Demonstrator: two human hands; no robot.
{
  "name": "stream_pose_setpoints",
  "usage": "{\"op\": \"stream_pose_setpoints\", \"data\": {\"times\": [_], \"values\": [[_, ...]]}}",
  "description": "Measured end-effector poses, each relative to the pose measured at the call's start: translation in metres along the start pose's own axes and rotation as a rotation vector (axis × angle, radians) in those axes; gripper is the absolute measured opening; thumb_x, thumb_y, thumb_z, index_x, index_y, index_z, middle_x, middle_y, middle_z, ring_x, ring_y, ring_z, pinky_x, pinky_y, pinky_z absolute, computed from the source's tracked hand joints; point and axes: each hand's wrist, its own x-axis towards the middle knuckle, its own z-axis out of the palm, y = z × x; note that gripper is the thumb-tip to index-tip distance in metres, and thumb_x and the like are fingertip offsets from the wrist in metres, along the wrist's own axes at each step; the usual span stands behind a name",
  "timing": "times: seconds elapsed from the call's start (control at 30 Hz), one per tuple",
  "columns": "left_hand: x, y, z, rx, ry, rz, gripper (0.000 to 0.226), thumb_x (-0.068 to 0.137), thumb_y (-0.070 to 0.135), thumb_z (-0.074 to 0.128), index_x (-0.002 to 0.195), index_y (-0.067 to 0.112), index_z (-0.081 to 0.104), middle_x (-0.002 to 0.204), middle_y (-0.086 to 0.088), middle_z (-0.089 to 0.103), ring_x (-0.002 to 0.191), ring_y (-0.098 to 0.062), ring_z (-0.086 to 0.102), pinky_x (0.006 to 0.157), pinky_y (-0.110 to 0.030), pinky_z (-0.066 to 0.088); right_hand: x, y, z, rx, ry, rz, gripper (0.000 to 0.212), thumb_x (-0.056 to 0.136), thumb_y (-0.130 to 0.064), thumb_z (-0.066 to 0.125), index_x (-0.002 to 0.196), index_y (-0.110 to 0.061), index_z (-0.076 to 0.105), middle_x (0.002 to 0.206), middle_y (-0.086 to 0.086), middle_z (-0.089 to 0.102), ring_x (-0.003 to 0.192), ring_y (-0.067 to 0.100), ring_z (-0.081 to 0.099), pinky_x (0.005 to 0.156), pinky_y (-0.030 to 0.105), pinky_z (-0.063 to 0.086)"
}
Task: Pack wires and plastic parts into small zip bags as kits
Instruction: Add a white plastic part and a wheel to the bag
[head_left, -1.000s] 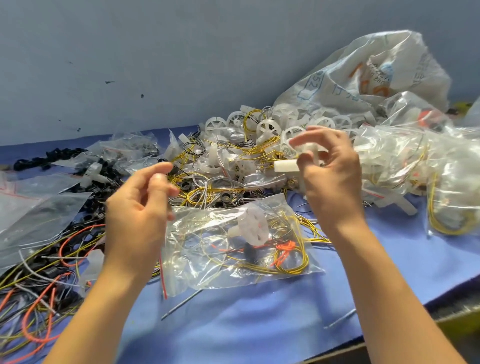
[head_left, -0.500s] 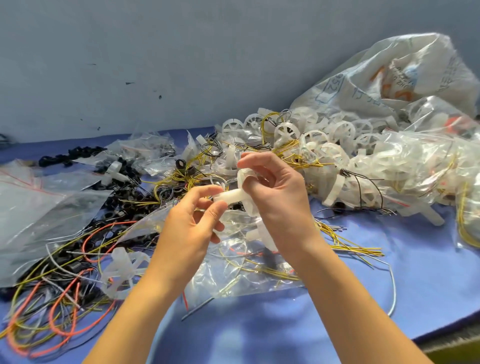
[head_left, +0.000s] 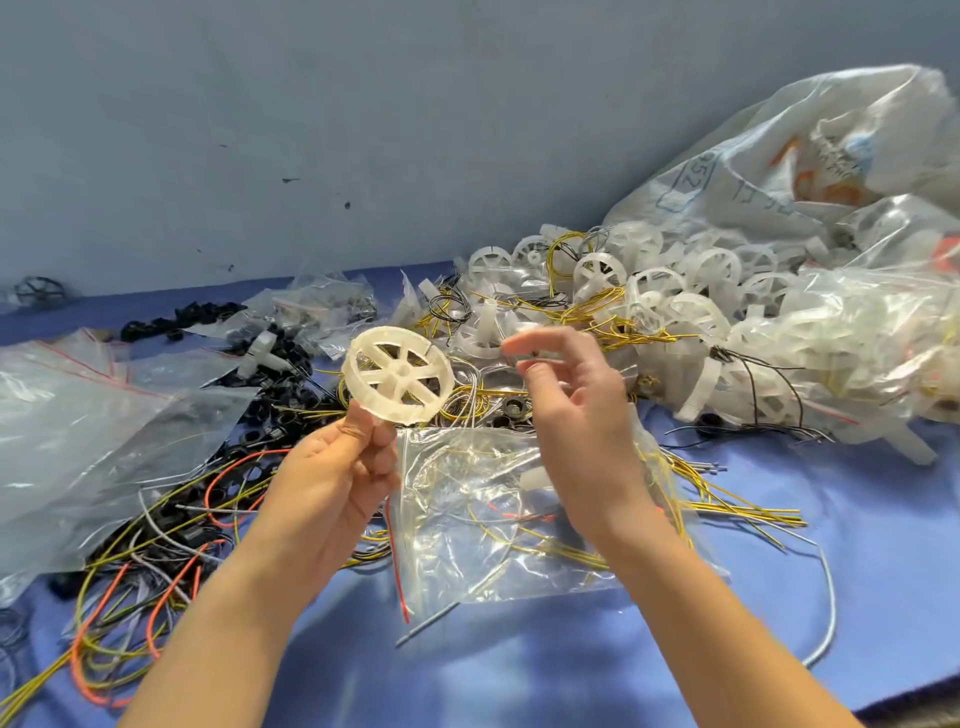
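Setting: a blue surface runs to a plain grey-blue wall; I work at its near edge.
Zip bag: the zip bag lies flat between my forearms, with yellow and red wires already inside. The red strip along its left edge suggests the mouth faces my left side.
Left grip: my left hand pinches only the lower rim of the spoked wheel. The white face stands upright toward me, above the bag's left corner, probably for a check before it goes in.
Right grip: my right hand hovers beside the wheel, apart from it, with fingers loosely curled round nothing I can see. The tips are blurred. I judge it free to part the bag's mouth.
Left clutter: loose wires in orange, yellow and grey tangle with black rings, and empty bags overlap both.
In the way: yellow wire ends fan out from under the bag's right side and could drag along if I lift it.
Far stock: a heap of white wheels, filled kits and a printed sack lie along the wall.
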Motion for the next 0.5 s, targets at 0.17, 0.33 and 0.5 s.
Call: {"op": "stream_pose_setpoints", "data": {"times": [0.17, 0.33, 0.5], "values": [[0.001, 0.006, -0.003, -0.053, 0.028, 0.018, 0.023, 0.100, 0.027, 0.044, 0.089, 0.009, 0.055, 0.071, 0.003, 0.056, 0.052, -0.003, 0.046, 0.050, -0.014, 0.046, -0.013, 0.010, 0.009, -0.268, -0.329, -0.150, 0.046, 0.078, 0.011, 0.048, 0.085, -0.027, 0.074, 0.135, -0.007, 0.048, 0.120, 0.005, 0.049, 0.094, 0.020, 0.041], [0.001, 0.015, -0.010, -0.168, 0.054, 0.048, 0.023, 0.099, 0.028, 0.046, 0.095, 0.008, 0.058, 0.074, 0.002, 0.060, 0.056, -0.003, 0.055, 0.050, -0.014, 0.049, -0.030, 0.017, 0.026, -0.730, -0.682, -0.472, 0.066, 0.067, 0.010, 0.053, 0.108, -0.038, 0.071, 0.157, 0.001, 0.031, 0.140, 0.027, 0.031, 0.110, 0.045, 0.031], [-0.001, 0.018, -0.016, -0.276, 0.013, -0.034, 0.017, 0.092, 0.016, 0.049, 0.089, 0.012, 0.065, 0.073, 0.002, 0.049, 0.056, -0.006, 0.046, 0.044, -0.015, 0.042, -0.031, 0.020, 0.037, -0.922, -0.731, -0.568, 0.049, 0.072, -0.003, 0.064, 0.113, -0.028, 0.063, 0.158, 0.010, 0.025, 0.145, 0.033, 0.024, 0.111, 0.048, 0.028]]}}
